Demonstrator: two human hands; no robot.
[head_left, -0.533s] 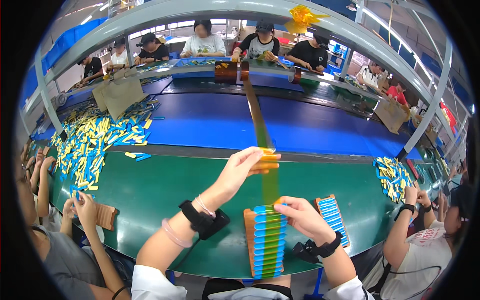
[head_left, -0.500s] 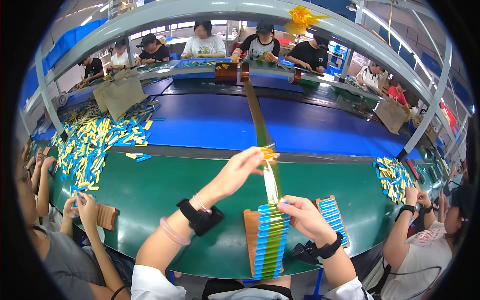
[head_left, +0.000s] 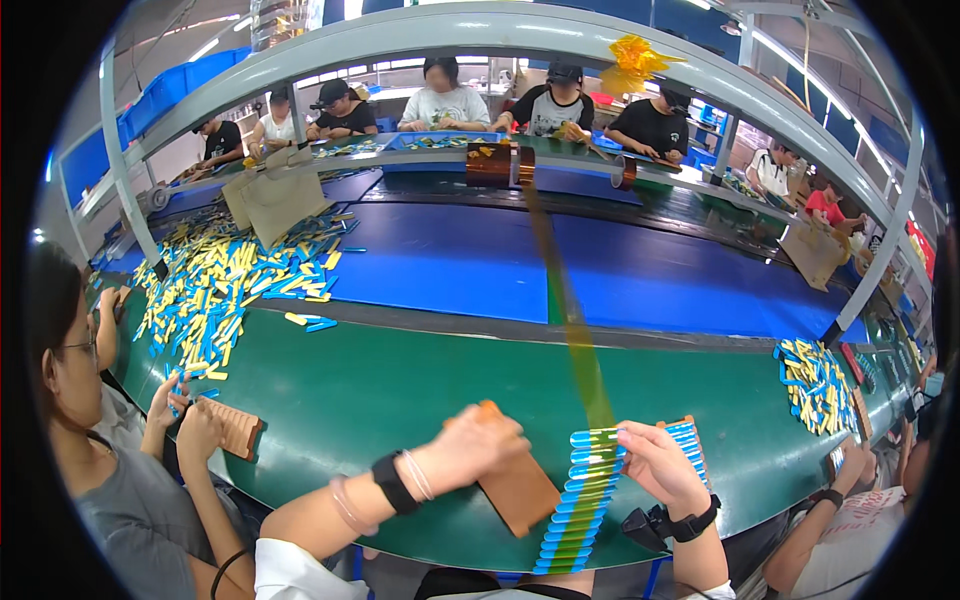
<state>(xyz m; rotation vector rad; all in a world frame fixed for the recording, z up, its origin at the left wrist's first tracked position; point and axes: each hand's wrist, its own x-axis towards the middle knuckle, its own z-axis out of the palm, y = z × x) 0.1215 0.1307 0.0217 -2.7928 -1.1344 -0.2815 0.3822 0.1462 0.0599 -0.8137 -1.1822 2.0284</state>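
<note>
My right hand [head_left: 665, 465] pinches the top end of a row of blue flat pieces [head_left: 578, 515], laid side by side like rungs and joined by a clear amber tape [head_left: 588, 375]. The tape runs up from the row toward a roll [head_left: 526, 166] on the overhead bar. Beside the row, an orange-brown block [head_left: 525, 495] lies tilted at the table's near edge. My left hand [head_left: 485, 440], slightly blurred, is closed round the block's far end. Partly behind my right hand stands a second block with blue pieces [head_left: 688, 440].
Heaps of loose blue and yellow pieces lie on the green table, a large one [head_left: 215, 290] at left and a smaller one [head_left: 818, 385] at right. People sit close on both sides and across the blue belt [head_left: 440, 260]. A brown ribbed block [head_left: 232, 428] lies by the left neighbour.
My left hand has left the tape and come down to the block. The block has shifted left from under the blue row, which hangs from my right hand. The view has swung left.
</note>
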